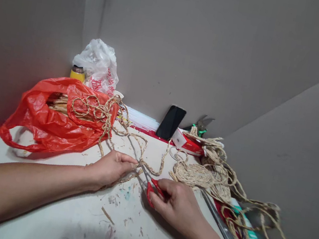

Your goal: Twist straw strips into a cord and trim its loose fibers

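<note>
My left hand (115,169) pinches a braided straw cord (150,170) between thumb and fingers above the white tabletop. In my right hand (177,205) are small red-handled scissors (151,191), their blades pointing up and left to the cord beside my left fingertips. Whether the blades are parted is too small to tell. From my left hand the cord loops back over the table, and more of it lies tangled on a red plastic bag (55,117). Dry straw (59,102) shows through the bag's opening.
Behind stand a yellow jar (77,74), a white plastic bag (98,63) and an upright phone (171,122). A coiled woven straw piece (194,174), pruning shears (203,124), more cord (277,222) and large shears (219,218) lie at right. Straw scraps dot the white table (92,223); grey walls enclose it.
</note>
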Motion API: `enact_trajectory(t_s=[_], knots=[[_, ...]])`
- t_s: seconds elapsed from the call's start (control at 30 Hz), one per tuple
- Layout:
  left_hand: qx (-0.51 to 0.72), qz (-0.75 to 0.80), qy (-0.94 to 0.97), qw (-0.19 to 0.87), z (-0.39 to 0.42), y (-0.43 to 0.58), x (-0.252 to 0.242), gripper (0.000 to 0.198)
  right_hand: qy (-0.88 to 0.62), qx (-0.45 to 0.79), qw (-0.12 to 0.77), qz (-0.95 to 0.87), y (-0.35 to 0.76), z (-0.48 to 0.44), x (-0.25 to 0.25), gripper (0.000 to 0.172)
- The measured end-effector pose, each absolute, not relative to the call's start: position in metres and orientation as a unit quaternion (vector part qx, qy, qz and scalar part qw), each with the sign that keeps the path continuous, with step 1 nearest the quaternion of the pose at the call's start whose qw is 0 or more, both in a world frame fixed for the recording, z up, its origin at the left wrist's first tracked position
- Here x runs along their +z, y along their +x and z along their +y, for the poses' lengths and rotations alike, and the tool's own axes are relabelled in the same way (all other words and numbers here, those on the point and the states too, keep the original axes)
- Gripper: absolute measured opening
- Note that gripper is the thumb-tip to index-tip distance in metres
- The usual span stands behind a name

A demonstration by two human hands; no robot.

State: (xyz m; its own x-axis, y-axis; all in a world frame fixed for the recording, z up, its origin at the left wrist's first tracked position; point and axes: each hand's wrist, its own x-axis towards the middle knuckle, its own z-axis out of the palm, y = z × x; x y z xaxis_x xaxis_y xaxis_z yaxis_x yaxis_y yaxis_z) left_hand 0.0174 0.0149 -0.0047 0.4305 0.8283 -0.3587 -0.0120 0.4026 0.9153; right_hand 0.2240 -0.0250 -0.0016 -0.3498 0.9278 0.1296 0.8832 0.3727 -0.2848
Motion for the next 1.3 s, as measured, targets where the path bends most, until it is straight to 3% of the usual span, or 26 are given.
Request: enact_trajectory(t_s=[0.37, 0.7, 1.0, 1.3], knots=[[0.297, 0.453, 0.454, 0.708, 0.014, 0.019, -0.002, 0.017, -0.568, 0.15, 0.161, -0.793, 0.224, -0.024, -0.008, 0.032], [0.29, 0.445, 0.471, 0.704, 0.016, 0.017, -0.007, 0.025, -0.559, 0.219, 0.198, -0.775, 0.231, -0.021, -0.014, 0.035], [0.314, 0.373, 0.425, 0.763, 0.02, 0.015, -0.008, 0.022, -0.553, 0.128, 0.267, -0.779, 0.239, -0.015, -0.021, 0.037], [0.339, 0.358, 0.389, 0.778, 0.021, 0.015, -0.004, 0.017, -0.507, 0.006, 0.193, -0.84, 0.229, -0.021, -0.011, 0.027]])
